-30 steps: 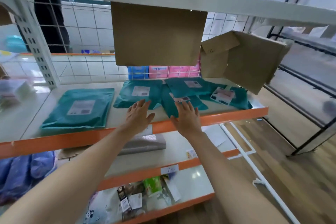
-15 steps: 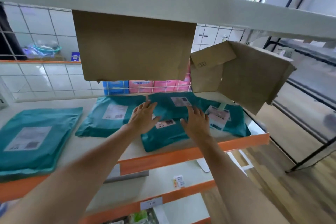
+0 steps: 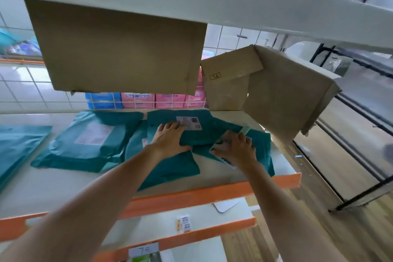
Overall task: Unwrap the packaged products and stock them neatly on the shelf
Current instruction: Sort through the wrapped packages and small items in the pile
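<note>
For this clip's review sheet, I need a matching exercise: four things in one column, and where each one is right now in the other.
Things:
1 left hand
2 right hand
3 pink packs
4 large cardboard flap

Places:
A behind the wire grid
B hanging below the upper shelf
C on the rightmost teal mailer
D on the neighbouring teal mailer, fingertips at its label

Pairs: 1-D, 2-C, 3-A, 4-B

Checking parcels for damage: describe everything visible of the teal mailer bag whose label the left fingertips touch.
The teal plastic mailer bag looks soft, matte and creased, with a white printed label near its far edge. It lies flat on the white shelf board, overlapping other teal bags. The left hand rests on it, fingertips at the label's edge.
</note>
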A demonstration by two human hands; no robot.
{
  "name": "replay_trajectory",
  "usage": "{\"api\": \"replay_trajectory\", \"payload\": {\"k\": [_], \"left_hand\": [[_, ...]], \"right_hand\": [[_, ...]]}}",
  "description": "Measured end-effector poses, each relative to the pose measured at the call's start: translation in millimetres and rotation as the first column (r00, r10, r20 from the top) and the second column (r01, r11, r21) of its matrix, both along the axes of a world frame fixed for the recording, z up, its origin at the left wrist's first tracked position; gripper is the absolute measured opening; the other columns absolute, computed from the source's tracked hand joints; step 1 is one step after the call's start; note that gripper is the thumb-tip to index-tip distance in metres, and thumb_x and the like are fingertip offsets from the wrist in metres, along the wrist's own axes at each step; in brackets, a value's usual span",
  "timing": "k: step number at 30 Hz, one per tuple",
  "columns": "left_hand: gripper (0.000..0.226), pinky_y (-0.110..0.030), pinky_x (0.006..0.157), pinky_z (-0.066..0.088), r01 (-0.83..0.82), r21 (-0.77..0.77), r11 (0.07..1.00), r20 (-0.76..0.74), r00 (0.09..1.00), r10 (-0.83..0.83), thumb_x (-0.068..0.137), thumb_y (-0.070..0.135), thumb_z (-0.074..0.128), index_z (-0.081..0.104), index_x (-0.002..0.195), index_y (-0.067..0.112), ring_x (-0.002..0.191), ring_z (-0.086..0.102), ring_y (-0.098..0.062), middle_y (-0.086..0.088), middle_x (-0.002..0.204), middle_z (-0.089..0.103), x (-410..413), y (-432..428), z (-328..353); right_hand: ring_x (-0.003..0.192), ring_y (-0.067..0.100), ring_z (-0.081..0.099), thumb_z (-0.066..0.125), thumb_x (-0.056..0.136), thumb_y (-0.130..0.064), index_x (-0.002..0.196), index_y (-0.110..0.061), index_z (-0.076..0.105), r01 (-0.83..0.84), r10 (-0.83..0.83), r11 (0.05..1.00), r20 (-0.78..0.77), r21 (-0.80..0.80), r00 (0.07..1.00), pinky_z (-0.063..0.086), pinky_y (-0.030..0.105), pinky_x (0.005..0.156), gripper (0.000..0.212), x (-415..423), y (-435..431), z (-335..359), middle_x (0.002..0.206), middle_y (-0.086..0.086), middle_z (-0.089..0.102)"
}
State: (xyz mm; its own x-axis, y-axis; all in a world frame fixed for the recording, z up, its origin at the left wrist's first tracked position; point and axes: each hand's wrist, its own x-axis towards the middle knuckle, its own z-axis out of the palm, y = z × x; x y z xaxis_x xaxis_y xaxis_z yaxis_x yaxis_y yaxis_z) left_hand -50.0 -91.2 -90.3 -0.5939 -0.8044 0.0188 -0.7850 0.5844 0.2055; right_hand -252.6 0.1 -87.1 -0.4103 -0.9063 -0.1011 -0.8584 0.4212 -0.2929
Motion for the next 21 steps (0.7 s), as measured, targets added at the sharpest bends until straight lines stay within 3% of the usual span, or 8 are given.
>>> {"api": "replay_trajectory", "payload": {"k": [6,10,15,21], "left_hand": [[0.074,-0.045,0.114,0.015,-0.005,-0.064,0.998,0.097,0.995,0.011,0.087,0.050,0.050,0.020,0.147,0.019,0.140,0.017,-0.025,-0.005,0.152,0.021,-20.2,-0.9,-10.5],[0.067,-0.055,0.112,0.016,0.004,-0.098,0.995,0.181,0.983,0.013,0.090,0.041,0.046,0.018,0.147,0.019,0.140,0.016,-0.025,-0.007,0.151,0.020,-30.3,0.5,-12.2],[0.062,-0.050,0.105,0.031,-0.012,-0.154,0.988,0.234,0.971,0.048,0.090,0.036,0.048,0.023,0.144,0.018,0.131,0.032,-0.027,-0.008,0.145,0.032,-36.8,0.2,-8.2],[0.057,-0.048,0.101,0.035,-0.045,-0.230,0.972,0.262,0.959,0.106,0.092,0.028,0.046,0.024,0.143,0.016,0.128,0.038,-0.028,-0.010,0.142,0.035,-41.4,1.3,-8.4]], "right_hand": [[0.131,0.037,0.027,0.065,0.071,-0.064,0.139,-0.030,0.029,-0.131,0.134,0.989,-0.027,0.071,0.991,0.029,0.048,0.104,0.084,-22.6,-4.4,-1.4,0.143,0.008,0.028],[0.124,0.032,0.037,0.059,0.081,-0.058,0.138,-0.022,0.038,-0.081,0.080,0.992,-0.012,-0.097,0.997,0.034,0.043,0.102,0.070,-34.4,-4.8,-4.3,0.137,0.011,0.038],[0.124,0.036,0.040,0.061,0.081,-0.056,0.138,-0.011,0.039,0.053,-0.038,0.989,0.108,-0.142,0.993,0.038,0.042,0.099,0.075,-42.8,-14.6,-4.0,0.135,0.019,0.041],[0.118,0.035,0.048,0.053,0.089,-0.051,0.129,0.002,0.042,0.229,-0.228,0.968,0.028,-0.106,0.973,0.043,0.041,0.093,0.068,-55.0,-25.9,2.1,0.129,0.020,0.047]]}}
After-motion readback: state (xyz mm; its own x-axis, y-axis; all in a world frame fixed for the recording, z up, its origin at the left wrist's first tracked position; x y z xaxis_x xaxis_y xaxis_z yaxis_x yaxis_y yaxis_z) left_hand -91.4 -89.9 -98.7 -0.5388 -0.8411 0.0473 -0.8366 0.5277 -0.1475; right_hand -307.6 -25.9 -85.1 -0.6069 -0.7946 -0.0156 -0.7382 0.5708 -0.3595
